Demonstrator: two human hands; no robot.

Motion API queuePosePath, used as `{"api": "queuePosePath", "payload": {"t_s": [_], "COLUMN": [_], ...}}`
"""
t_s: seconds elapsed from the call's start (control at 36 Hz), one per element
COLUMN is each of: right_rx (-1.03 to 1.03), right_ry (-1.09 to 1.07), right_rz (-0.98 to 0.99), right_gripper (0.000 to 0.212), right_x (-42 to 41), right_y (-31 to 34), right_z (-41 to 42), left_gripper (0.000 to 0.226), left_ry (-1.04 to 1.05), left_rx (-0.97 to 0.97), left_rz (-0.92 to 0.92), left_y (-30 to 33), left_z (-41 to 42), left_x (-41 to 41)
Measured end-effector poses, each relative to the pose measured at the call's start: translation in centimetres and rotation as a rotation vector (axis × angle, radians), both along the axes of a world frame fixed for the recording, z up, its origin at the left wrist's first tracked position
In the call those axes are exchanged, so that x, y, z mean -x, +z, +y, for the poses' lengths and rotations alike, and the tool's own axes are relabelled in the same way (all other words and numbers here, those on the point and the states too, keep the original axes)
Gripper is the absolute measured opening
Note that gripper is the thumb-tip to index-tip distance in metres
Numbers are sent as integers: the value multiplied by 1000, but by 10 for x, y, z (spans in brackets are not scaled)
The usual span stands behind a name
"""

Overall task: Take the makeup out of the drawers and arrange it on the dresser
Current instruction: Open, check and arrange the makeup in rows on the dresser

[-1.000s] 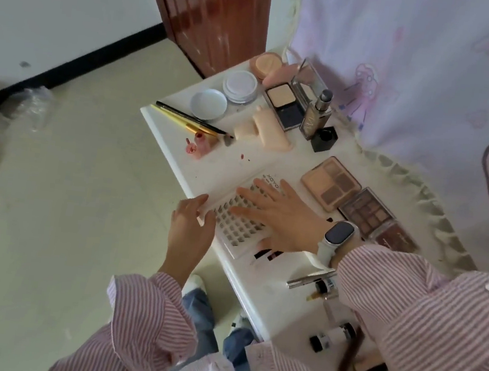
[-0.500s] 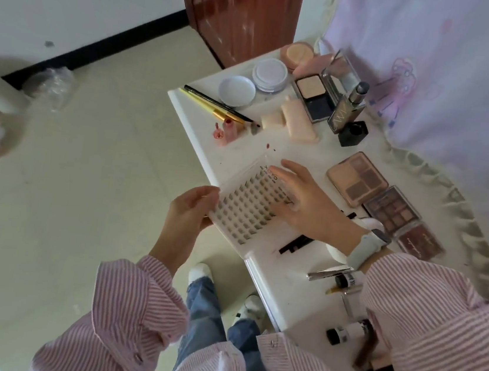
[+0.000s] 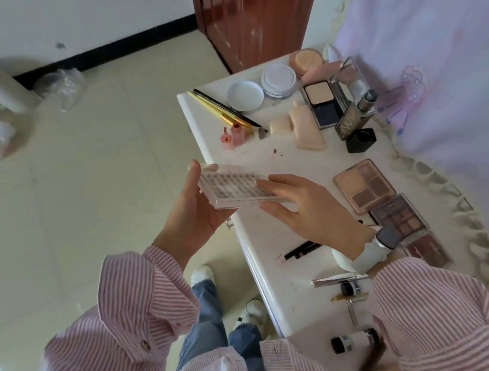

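Item held: clear lash tray (image 3: 238, 186), flat rectangular case with rows of small dark lash clusters, raised above the front edge of the surface (image 3: 264, 243) and tilted nearly edge-on to the camera.
Left hand (image 3: 195, 210): curled round the tray's near left end, thumb at the upper corner, palm under the case.
Right hand (image 3: 310, 212): fingers laid along the tray's right end and top face, thumb beneath it, so the case is pinched between them; a watch (image 3: 384, 241) with a white strap sits on the wrist.
Far corner of surface: round peach puff compact (image 3: 308, 60), white jar (image 3: 279, 80), white lid (image 3: 245, 95) just beside it.
Back row: open powder compact (image 3: 323, 101) with mirror raised, foundation bottle (image 3: 356, 116) upright, black cap (image 3: 361, 140) next to it.
Left edge: black pencil (image 3: 225, 107) and yellow brush (image 3: 215, 110) lying side by side; small pink bottle (image 3: 237, 133) near their tips.
Centre: beige sponges (image 3: 302, 127).
Right side: three eyeshadow palettes (image 3: 363, 186) in a row along the lace-edged cloth (image 3: 451, 96).
Near end: silver tube (image 3: 339, 279), small dark-capped bottles (image 3: 353, 342), partly hidden by the striped sleeve (image 3: 440, 332).
Floor (image 3: 66, 194): pale tiles, crumpled bags against the wall.
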State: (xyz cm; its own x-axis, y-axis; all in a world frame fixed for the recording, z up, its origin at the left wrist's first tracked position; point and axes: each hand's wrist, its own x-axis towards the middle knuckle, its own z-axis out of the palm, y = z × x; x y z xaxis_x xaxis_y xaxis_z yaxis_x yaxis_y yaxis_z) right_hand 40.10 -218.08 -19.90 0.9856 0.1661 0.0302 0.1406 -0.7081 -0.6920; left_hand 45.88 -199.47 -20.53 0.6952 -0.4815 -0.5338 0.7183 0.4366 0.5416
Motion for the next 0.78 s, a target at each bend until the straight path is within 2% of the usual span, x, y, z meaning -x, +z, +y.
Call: {"api": "queuePosePath", "payload": {"t_s": [0.19, 0.31, 0.42, 0.61, 0.78], "right_rx": [125, 313, 509, 512, 570], "right_ry": [59, 149, 220, 164, 118], "right_rz": [13, -8, -7, -149, -230], "right_gripper": [37, 32, 35, 38, 40], "right_x": [-1, -5, -9, -7, -7], "right_y": [4, 16, 17, 11, 11], "right_z": [-6, -8, -6, 0, 1], "left_gripper": [47, 48, 47, 46, 64], "left_ry": [-76, -98, -126, -144, -188], "left_rx": [-67, -81, -130, -189, -192], "left_rz": [-57, -60, -96, -149, -209], "left_y": [3, 5, 1, -4, -4], "left_z": [-5, -8, -8, -12, -11], "left_x": [1, 1, -2, -7, -4]}}
